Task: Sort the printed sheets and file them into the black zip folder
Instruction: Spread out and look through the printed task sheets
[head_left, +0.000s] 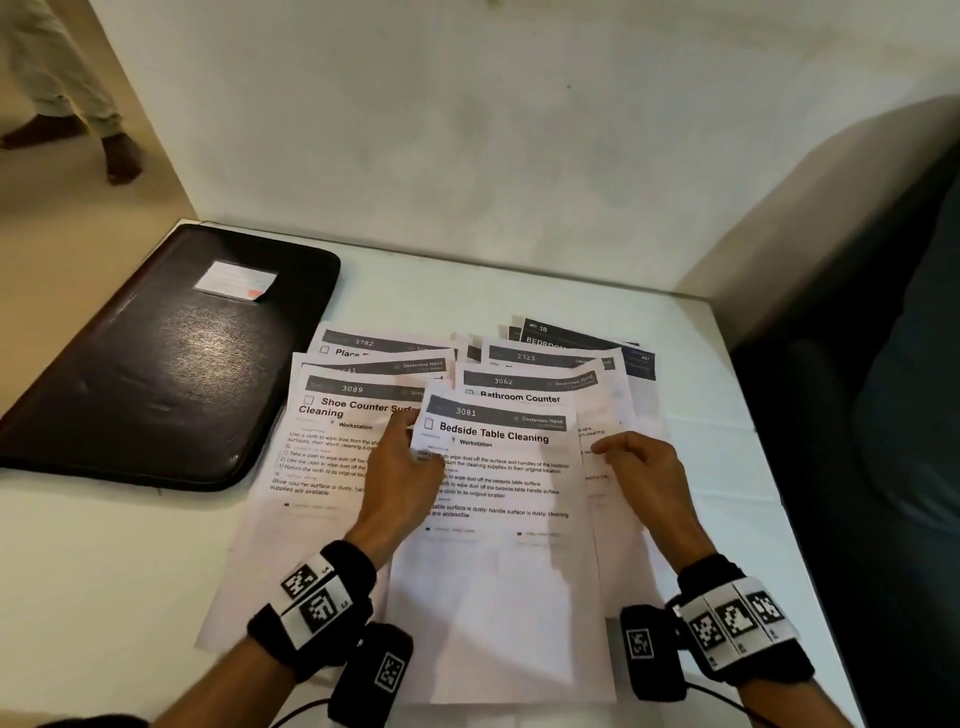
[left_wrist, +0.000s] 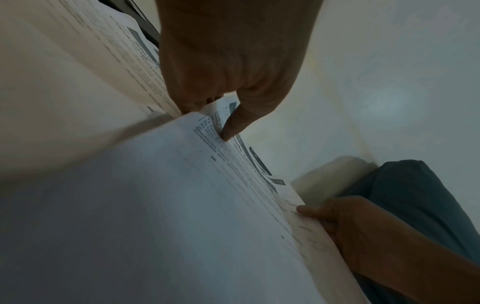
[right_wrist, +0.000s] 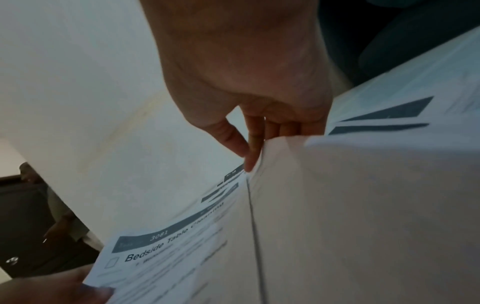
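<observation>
1. The left hand (head_left: 400, 467) pinches the left edge of the top sheet (head_left: 498, 519), headed "Bedside Table Cleaning": in the left wrist view its thumb lies on the printed face and its curled fingers are tucked under the edge. A grip at the edge leaves the heading readable, which sorting seems to need.

2. The right hand (head_left: 644, 478) is at the sheet's right edge. In the right wrist view its thumb and forefinger meet at the edge while the other fingers go behind the paper, so it grips that edge too. Held on both sides, thin paper stays flat instead of drooping.

3. That sheet is raised slightly over the pile (head_left: 545, 384), its near end towards the person, probably to separate one page from its neighbours.

4. Under it the other sheets lie fanned and overlapping on the white table (head_left: 104, 545), their numbered dark headers showing: "Shoe Counter Surface Cleaning" on the left, "Bathroom Counter" behind, and darker pages at the far right. The fan lets each title be seen without lifting anything.

5. The black folder (head_left: 171, 358) lies flat and closed at the table's far left, just beside the pile, with a small label (head_left: 236, 280) on its cover. Nothing is filed yet, I judge; sorting comes first.

6. Behind the table stands a pale wall (head_left: 467, 130).
</observation>
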